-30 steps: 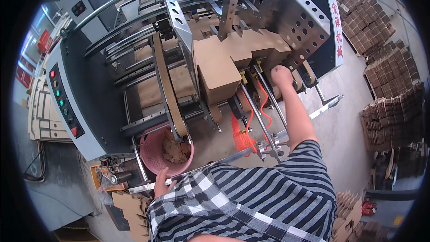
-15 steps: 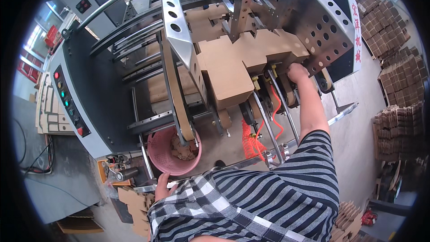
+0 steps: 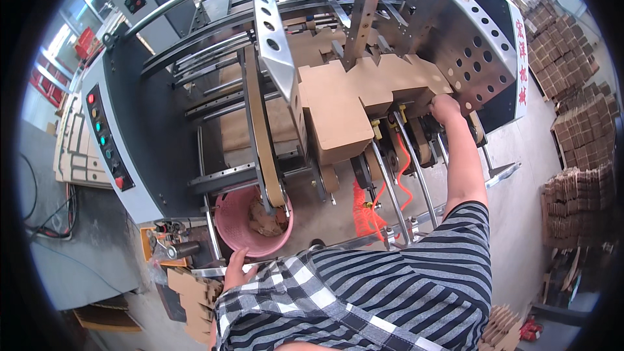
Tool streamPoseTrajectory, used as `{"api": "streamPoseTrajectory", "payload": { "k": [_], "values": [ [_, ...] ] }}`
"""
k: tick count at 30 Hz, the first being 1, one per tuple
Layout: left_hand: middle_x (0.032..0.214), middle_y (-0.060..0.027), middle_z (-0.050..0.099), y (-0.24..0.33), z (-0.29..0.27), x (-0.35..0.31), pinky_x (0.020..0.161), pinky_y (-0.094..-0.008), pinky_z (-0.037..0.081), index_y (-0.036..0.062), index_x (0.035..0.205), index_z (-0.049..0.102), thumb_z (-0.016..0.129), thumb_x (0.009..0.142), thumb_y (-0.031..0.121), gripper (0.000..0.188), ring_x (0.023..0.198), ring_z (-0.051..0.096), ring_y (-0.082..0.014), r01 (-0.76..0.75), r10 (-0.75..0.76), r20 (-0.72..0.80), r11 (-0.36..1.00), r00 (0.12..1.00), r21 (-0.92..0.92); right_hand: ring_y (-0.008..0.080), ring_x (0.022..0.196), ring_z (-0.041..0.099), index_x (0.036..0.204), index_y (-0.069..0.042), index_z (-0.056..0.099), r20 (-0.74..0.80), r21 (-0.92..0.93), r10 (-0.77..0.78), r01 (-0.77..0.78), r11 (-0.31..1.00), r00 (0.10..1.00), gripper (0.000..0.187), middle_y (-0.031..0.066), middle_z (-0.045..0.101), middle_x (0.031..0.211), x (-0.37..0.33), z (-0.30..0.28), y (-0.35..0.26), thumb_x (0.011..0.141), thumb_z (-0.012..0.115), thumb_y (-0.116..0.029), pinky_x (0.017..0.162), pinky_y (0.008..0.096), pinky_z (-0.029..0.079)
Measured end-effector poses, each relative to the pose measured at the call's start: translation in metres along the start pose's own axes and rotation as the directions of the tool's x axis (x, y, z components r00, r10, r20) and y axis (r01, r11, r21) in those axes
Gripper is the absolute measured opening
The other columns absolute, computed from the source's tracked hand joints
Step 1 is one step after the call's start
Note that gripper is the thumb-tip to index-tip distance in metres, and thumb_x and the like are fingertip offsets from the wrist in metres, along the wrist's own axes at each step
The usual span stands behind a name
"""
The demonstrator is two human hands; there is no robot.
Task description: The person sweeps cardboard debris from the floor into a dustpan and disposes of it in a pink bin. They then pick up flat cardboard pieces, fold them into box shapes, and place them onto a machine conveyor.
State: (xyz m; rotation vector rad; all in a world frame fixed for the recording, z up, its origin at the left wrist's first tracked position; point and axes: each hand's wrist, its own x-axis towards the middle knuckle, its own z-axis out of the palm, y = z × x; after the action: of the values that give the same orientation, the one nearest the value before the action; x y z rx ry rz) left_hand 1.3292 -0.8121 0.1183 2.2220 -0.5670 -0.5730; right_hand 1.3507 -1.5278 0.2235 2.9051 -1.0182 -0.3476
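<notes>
A stack of flat brown cardboard blanks (image 3: 335, 107) with notched edges lies on the delivery end of a machine. At the stack's front right corner is my right hand (image 3: 446, 109), its fingers curled in against the cardboard edge. The fingertips are turned away, so what they pinch, if anything, is hidden. My left hand (image 3: 238, 271) rests low on the metal rail (image 3: 260, 262) in front of me, beside a pink basket (image 3: 255, 247). Its fingers are stretched out and it holds nothing that I can see.
Cardboard scraps (image 3: 265, 218) lie inside the pink basket. An orange coiled air hose (image 3: 365, 211) hangs among steel rods under the stack. A perforated metal guide (image 3: 478, 58) stands right of it. A button panel (image 3: 104, 140) is at left; piled cardboard (image 3: 578, 205) stands at right.
The whole view has shifted slightly, with the machine now a little further right and lower. My right hand stays at the stack's corner and my left hand stays on the rail.
</notes>
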Motion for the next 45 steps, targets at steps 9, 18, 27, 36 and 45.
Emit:
{"api": "streamPoseTrajectory", "payload": {
  "k": [9,18,27,36,45],
  "values": [
    [0.125,-0.0162,0.048,0.021,-0.028,-0.022,0.092,-0.0393,0.044,0.0087,0.126,0.046,0.068,0.075,0.019,0.057,0.112,0.051,-0.0337,0.079,-0.065,-0.096,0.986,0.993,0.15,0.0339,0.09,0.062,0.098,-0.003,0.066,-0.173,0.088,-0.088,0.105,0.991,0.981,0.034,0.0179,0.066,0.095,-0.045,-0.072,-0.046,0.076,0.062,-0.028,0.076,0.0411,0.048],
    [0.12,-0.0122,0.052,0.006,-0.006,-0.071,0.089,-0.04,0.046,0.0085,0.12,0.052,0.065,0.074,0.024,0.05,0.106,0.054,-0.0316,0.156,-0.152,-0.173,0.988,0.973,0.009,0.0238,0.084,0.056,0.097,0.0,0.059,-0.685,0.64,-0.725,0.535,-0.551,0.073,0.032,0.0128,0.059,0.087,-0.189,-0.215,-0.156,0.082,0.058,-0.028,0.08,0.0387,0.04],
    [0.111,-0.0119,0.059,-0.09,-0.027,-0.189,0.087,-0.0389,0.047,0.0094,0.111,0.059,0.063,0.076,0.025,0.038,0.101,0.057,-0.0298,0.306,-0.312,-0.601,0.945,0.736,-0.116,0.0172,0.076,0.061,0.096,0.004,0.062,0.078,0.914,-0.991,0.404,0.027,-0.109,0.028,0.0104,0.066,0.086,-0.372,-0.067,-0.472,0.074,0.068,-0.012,0.071,0.0279,0.048],
    [0.102,-0.0142,0.064,-0.3,-0.043,-0.408,0.086,-0.0363,0.047,0.0047,0.109,0.06,0.067,0.075,0.018,0.037,0.098,0.06,-0.0276,0.507,-0.712,-0.687,0.543,-0.143,-0.669,0.0134,0.076,0.062,0.115,0.005,0.056,0.268,0.837,-0.957,0.465,0.29,0.113,0.043,0.0078,0.064,0.092,-0.44,0.223,-0.683,0.085,0.065,-0.024,0.061,0.0251,0.049],
    [0.131,-0.0249,0.045,-0.425,-0.024,-0.475,0.102,-0.0378,0.036,-0.0067,0.131,0.038,0.067,0.074,0.042,0.081,0.123,0.044,-0.0343,0.399,-0.893,-0.309,0.166,-0.327,-0.902,0.015,0.066,0.052,0.104,0.003,0.06,0.644,0.612,-0.63,0.201,0.765,0.434,0.046,0.0056,0.058,0.084,-0.47,0.296,-0.82,0.079,0.066,-0.036,0.056,0.0302,0.042]
  ]
}}
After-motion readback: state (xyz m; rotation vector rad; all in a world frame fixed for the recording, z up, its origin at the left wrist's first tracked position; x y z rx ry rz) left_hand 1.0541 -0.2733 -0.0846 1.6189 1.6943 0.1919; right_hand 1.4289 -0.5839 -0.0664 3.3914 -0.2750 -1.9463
